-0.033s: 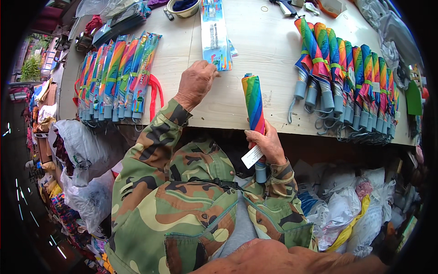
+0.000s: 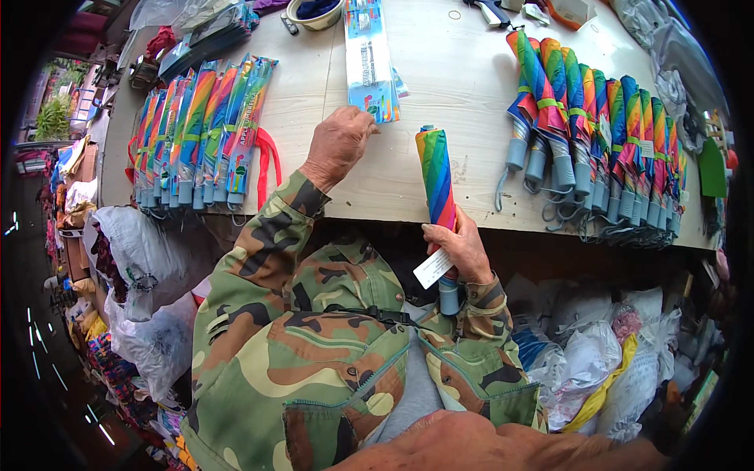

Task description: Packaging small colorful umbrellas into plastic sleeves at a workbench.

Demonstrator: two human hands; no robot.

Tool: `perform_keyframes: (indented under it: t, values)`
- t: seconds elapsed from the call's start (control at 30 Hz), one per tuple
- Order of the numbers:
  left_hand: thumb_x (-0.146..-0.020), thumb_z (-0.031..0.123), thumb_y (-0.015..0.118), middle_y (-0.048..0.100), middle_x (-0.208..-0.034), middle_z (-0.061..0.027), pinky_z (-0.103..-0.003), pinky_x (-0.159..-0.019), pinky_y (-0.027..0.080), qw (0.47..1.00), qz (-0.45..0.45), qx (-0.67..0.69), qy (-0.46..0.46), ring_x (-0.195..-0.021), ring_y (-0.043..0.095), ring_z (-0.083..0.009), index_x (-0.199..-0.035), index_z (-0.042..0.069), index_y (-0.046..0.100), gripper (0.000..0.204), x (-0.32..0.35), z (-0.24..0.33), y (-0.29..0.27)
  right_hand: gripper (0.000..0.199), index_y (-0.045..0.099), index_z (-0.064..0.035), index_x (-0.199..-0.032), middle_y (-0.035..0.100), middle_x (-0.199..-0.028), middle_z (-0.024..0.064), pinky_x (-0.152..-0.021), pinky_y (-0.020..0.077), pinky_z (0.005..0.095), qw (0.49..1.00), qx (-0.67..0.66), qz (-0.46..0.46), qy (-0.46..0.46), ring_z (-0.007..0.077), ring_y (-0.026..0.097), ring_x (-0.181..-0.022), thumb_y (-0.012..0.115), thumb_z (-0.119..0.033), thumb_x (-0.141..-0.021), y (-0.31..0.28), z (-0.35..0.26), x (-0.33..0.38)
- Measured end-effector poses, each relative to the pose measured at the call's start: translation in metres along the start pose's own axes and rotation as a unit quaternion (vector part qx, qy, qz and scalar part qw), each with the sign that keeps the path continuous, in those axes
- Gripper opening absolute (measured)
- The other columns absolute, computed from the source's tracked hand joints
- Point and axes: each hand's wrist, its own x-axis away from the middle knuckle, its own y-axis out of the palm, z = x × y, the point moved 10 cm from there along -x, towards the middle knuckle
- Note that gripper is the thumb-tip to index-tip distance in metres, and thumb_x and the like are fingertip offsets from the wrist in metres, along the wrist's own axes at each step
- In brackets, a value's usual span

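My right hand (image 2: 465, 250) is wrapped round a folded rainbow umbrella (image 2: 437, 169) with a grey-blue handle. It stands roughly upright at the table's front edge, and a white tag (image 2: 432, 268) hangs from it beside my thumb. My left hand (image 2: 339, 145) rests on the table with its fingers pinched together at the lower corner of a printed plastic sleeve (image 2: 371, 67). That sleeve lies flat, on top of others whose edges show at its right. How much of it my fingertips hold is partly hidden.
Sleeved umbrellas (image 2: 192, 129) lie in a row at the left, near a red ribbon (image 2: 269, 161). More folded umbrellas (image 2: 581, 110) are lined up at the right, handles toward me. A bowl (image 2: 318, 14) stands at the back. Stuffed plastic bags (image 2: 589, 353) sit below the table (image 2: 463, 78).
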Motion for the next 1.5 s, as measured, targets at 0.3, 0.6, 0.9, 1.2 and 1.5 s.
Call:
perform_keyframes:
  t: [0.3,0.6,0.9,1.2,1.5]
  values:
    - [-0.091,0.007,0.071,0.062,-0.088,-0.0123,-0.044,-0.074,0.055,0.994,0.023,-0.087,0.069,-0.085,0.066,-0.0312,-0.089,0.005,0.063,0.008,0.018,0.05,-0.01,0.069,0.055,0.0031,-0.154,0.07,-0.109,0.0041,-0.086,0.0541,0.0275,0.998,0.034,0.002,-0.049,0.0106,0.064,-0.094,0.08,-0.025,-0.096,-0.014,-0.011,0.018]
    - [-0.095,0.012,0.074,0.065,-0.093,-0.0145,-0.048,-0.074,0.056,0.996,-0.046,0.071,-0.004,-0.089,0.068,-0.0379,-0.1,0.003,0.061,0.017,0.033,0.03,0.057,0.081,0.047,0.0033,-0.161,0.071,-0.122,0.0264,-0.091,0.0584,0.039,0.874,0.356,0.062,-0.325,0.0392,0.074,-0.103,0.08,-0.01,-0.088,-0.003,-0.053,0.035]
    - [-0.106,0.012,0.071,0.064,-0.083,-0.0025,-0.029,-0.073,0.049,0.897,-0.235,0.362,-0.089,-0.078,0.056,-0.0109,-0.105,-0.002,0.076,0.015,0.021,-0.002,0.068,0.083,0.049,-0.0046,-0.163,0.067,-0.099,0.0187,-0.077,0.0567,0.0475,0.841,0.469,0.11,-0.245,0.0397,0.07,-0.087,0.082,-0.014,-0.087,-0.016,-0.034,0.033]
    - [-0.109,0.015,0.067,0.064,-0.081,-0.0002,-0.027,-0.069,0.048,0.868,-0.28,0.375,-0.165,-0.074,0.055,-0.0083,-0.103,-0.002,0.076,0.02,0.028,-0.006,0.069,0.085,0.053,-0.0072,-0.161,0.068,-0.101,0.0144,-0.074,0.0585,0.041,0.833,0.45,0.112,-0.302,0.0325,0.071,-0.084,0.083,-0.005,-0.082,-0.008,-0.049,0.054]
    - [-0.108,0.021,0.069,0.066,-0.08,0.0019,-0.025,-0.064,0.046,0.849,-0.276,0.405,-0.197,-0.072,0.057,-0.0069,-0.104,-0.002,0.08,0.025,0.027,-0.009,0.078,0.072,0.055,-0.0093,-0.161,0.056,-0.09,0.0064,-0.058,0.0497,0.037,0.643,0.648,0.116,-0.392,0.0203,0.06,-0.07,0.072,-0.008,-0.09,0.011,-0.047,0.059]
